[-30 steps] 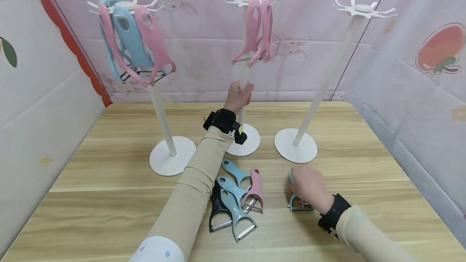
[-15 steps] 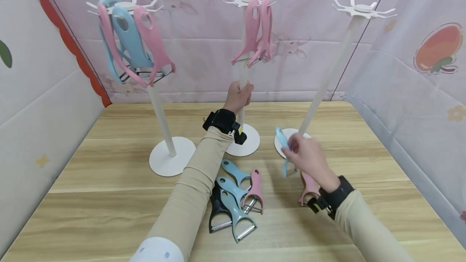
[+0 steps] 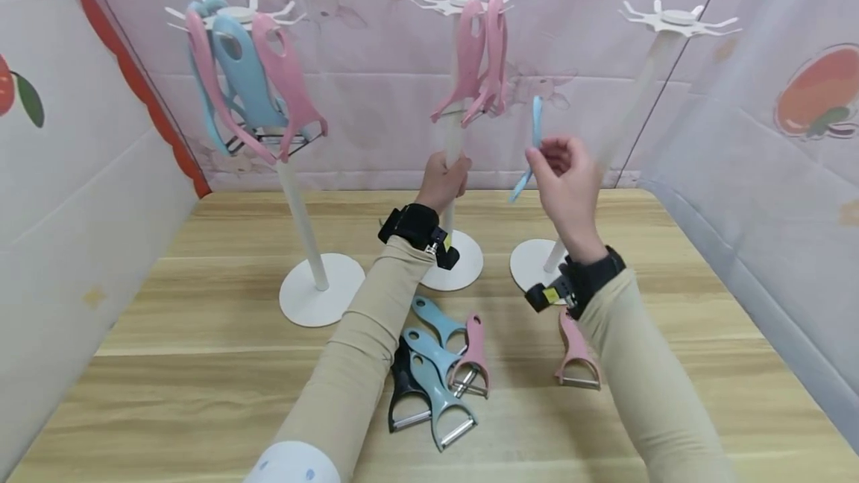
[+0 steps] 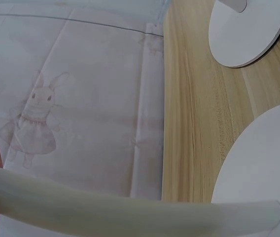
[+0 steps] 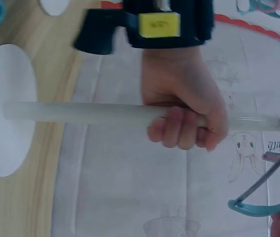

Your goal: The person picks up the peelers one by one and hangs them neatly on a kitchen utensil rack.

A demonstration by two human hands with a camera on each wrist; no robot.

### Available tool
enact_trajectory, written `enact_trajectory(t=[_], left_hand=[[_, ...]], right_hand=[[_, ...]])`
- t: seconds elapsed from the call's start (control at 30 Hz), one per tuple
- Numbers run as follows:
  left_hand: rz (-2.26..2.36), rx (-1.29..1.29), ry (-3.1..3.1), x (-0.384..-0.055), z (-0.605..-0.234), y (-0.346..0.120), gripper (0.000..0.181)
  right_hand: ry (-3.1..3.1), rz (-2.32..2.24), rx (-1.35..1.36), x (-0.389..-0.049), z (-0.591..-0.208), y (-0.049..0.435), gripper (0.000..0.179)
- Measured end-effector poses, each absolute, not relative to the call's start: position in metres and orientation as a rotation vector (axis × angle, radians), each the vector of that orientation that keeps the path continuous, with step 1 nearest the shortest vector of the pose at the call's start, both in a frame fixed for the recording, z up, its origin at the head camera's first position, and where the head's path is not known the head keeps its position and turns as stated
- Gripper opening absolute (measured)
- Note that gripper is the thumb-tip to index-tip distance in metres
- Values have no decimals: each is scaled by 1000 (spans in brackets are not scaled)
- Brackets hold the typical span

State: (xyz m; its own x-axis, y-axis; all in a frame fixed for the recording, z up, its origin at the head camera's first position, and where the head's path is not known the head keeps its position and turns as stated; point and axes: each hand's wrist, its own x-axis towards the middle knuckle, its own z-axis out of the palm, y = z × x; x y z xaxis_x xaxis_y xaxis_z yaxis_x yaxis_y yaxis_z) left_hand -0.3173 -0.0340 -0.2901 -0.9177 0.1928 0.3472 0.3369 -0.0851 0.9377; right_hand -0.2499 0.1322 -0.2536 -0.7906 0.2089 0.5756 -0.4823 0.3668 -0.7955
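Right hand [image 3: 569, 188] rose above bench [image 3: 201, 379], pinching blue peeler [image 3: 536, 125], still unhung; left hand [image 3: 443, 181] gripped middle pole [image 3: 452, 137].

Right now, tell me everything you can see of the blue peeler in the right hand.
The peeler is light blue and plastic-looking, with a curved fork holding a thin, metal-looking blade. The right hand pinches it in midair, between the middle stand and right stand in the head view. There it appears nearly edge-on, handle up, lower end slanting left. No other contact shows.
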Motion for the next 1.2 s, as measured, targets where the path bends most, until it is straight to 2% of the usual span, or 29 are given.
enact_trajectory(t=[0.53,0.83,1.2], left_hand=[[-2201,-625,-2000,-309,-293,-27,32],[-2137,-621,-2015,-323,-311,-22,31],[-2132,-695,-2032,-305,-303,-20,30]], right_hand=[[-1835,1552,245,-300,-198,122,21],[-1832,1661,308,-317,-180,119,20],[-1799,1808,472,-330,-168,118,13]])
